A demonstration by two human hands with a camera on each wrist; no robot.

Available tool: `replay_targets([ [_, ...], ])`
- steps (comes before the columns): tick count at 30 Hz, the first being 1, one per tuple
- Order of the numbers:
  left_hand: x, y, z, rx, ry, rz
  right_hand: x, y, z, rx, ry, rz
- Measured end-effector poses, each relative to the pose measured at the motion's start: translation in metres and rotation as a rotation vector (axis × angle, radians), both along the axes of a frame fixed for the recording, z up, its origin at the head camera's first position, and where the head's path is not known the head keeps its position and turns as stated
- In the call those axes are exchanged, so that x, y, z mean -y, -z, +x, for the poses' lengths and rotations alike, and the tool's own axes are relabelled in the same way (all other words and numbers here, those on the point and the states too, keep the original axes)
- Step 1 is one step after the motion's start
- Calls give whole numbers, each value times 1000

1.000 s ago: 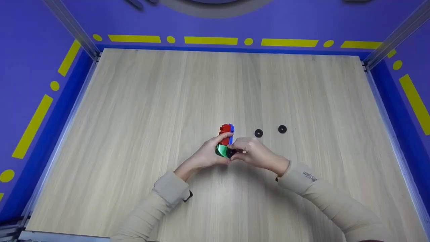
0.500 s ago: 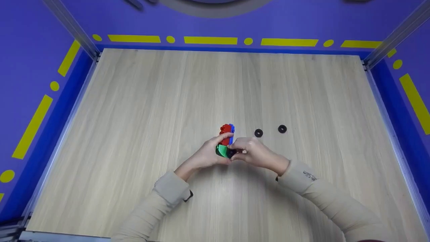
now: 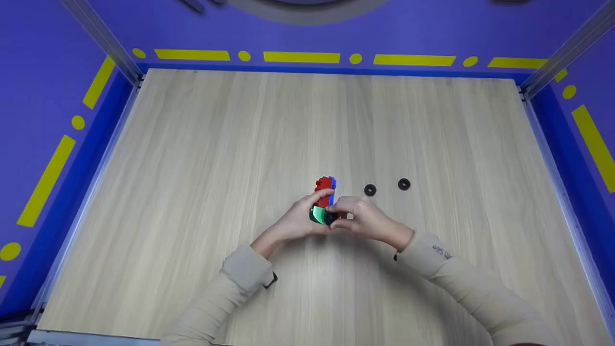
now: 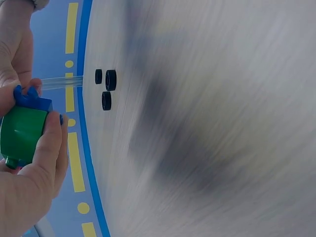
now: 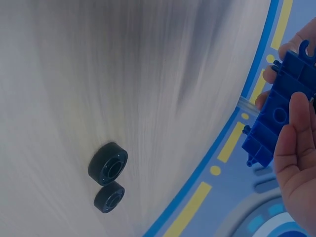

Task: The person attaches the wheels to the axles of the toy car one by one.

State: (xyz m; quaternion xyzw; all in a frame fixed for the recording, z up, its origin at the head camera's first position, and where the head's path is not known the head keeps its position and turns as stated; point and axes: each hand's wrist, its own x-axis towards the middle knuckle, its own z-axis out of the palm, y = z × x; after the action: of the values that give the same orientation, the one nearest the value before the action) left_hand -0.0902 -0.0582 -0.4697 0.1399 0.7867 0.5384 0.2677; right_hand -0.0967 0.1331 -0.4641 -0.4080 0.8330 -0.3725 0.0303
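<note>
In the head view my left hand (image 3: 301, 218) grips a toy vehicle (image 3: 324, 190) of red and green blocks on a blue base. Its red end points away from me, and the green block (image 4: 22, 136) sits at the near end. The underside of the blue base (image 5: 281, 108), with a hook and small side pegs, shows in the right wrist view. My right hand (image 3: 365, 218) pinches a small black wheel (image 3: 330, 218) against the near right side of the toy. The fingertips partly hide that wheel, and whether it sits on a peg I cannot tell.
Two black wheels, one nearer (image 3: 370, 190) and one further right (image 3: 404, 184), lie flat on the wooden table (image 3: 230, 144). Three wheels, one of them the front wheel (image 4: 110, 80), show on the table in the left wrist view. Blue walls (image 3: 307, 38) enclose the back and sides.
</note>
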Motion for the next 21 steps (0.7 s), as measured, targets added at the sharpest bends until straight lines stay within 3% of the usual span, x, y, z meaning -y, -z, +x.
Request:
replay_targets([
  [7,1,-1,1,18,-7,56,-1,6,1,-69,51,-39],
  [14,3,-1,1,51,-15,143,-1,6,3,-66,53,-71],
  [21,4,0,0,71,-22,173,0,5,6,-71,86,-54],
])
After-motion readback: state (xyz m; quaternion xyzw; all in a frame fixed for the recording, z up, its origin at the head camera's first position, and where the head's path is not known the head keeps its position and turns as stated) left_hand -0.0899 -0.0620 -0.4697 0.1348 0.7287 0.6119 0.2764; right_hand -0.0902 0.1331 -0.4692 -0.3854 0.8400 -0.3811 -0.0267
